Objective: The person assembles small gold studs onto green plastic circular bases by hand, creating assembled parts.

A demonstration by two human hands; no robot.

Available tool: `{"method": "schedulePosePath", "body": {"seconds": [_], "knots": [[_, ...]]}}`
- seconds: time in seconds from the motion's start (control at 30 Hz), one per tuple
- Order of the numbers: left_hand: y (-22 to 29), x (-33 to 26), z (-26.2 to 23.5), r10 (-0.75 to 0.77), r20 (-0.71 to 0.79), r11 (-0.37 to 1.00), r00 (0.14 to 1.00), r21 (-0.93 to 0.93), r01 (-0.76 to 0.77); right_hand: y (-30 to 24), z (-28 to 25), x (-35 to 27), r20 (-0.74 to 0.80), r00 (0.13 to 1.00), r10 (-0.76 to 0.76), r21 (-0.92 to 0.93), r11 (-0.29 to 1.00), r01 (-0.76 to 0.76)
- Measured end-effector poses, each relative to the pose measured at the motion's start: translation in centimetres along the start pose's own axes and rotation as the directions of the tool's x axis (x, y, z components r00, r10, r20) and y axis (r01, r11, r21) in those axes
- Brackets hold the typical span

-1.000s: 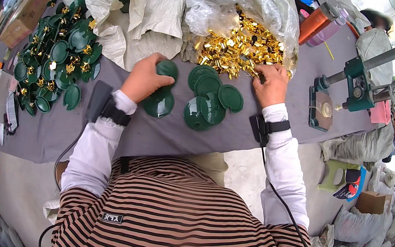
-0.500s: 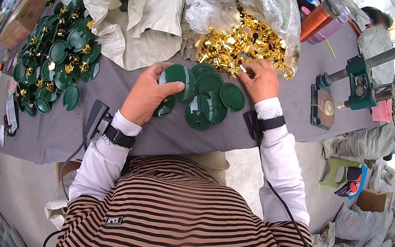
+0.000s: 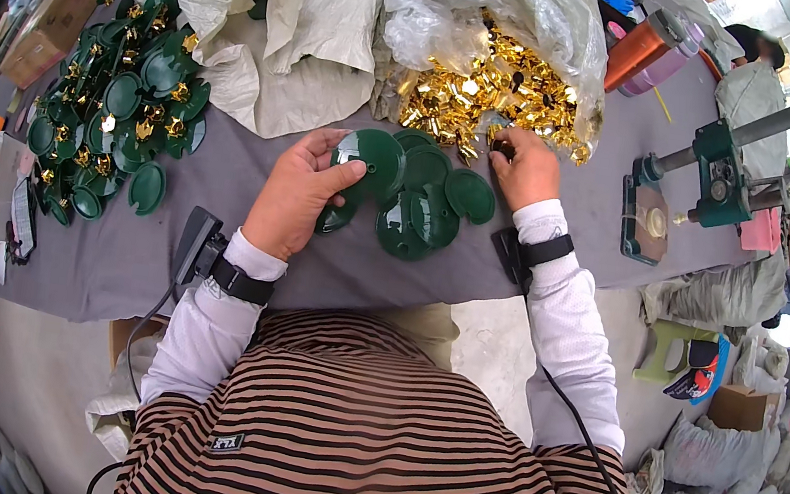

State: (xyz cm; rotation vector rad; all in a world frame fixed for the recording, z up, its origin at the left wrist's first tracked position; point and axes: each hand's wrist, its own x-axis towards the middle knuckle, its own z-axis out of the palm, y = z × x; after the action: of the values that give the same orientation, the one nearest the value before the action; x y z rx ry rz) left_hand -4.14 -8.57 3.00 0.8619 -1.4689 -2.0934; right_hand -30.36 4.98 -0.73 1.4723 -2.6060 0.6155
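Now | L hand (image 3: 294, 190) holds grn disc (image 3: 377, 159) | R hand (image 3: 530, 172) narrow, grip unclear | discs (image 3: 432, 214) btwn | press (image 3: 718, 171) R

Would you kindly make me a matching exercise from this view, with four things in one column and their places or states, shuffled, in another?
Column one
1. Left hand
2. Right hand
3. Hand press
4. Orange bottle

Column two
A. Beside a lilac bottle
B. Holding a green disc
C. Toward the right end of the grey table
D. At the near edge of the gold pieces

Right pairs: 1-B, 2-D, 3-C, 4-A
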Motion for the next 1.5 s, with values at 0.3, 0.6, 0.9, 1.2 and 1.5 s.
{"method": "schedulePosePath", "body": {"seconds": [0.3,0.6,0.9,1.2,1.5], "knots": [[0.0,0.7,1.7,0.045,-0.029,0.997,0.999,-0.058,-0.047,0.2,-0.5,-1.1,-0.250,0.963,0.102,0.410,0.912,0.010],[-0.3,0.5,4.0,0.163,0.011,0.985,0.987,-0.055,-0.162,-7.3,-3.7,-4.2,-0.312,0.947,-0.079,0.569,0.782,0.252],[-1.3,-0.7,5.0,0.593,0.068,0.630,0.802,0.582,-0.515,-9.3,-3.1,-5.9,-0.313,0.945,-0.098,0.561,0.783,0.267],[-0.9,-1.9,4.6,0.700,0.223,0.447,0.678,0.603,-0.660,-9.8,-2.9,-6.8,-0.197,0.980,0.040,0.767,0.629,0.128],[-2.1,-2.4,3.2,0.655,0.262,0.504,0.709,0.548,-0.668,-10.3,-2.0,-7.6,0.373,0.915,0.154,0.927,-0.104,-0.361]]}}
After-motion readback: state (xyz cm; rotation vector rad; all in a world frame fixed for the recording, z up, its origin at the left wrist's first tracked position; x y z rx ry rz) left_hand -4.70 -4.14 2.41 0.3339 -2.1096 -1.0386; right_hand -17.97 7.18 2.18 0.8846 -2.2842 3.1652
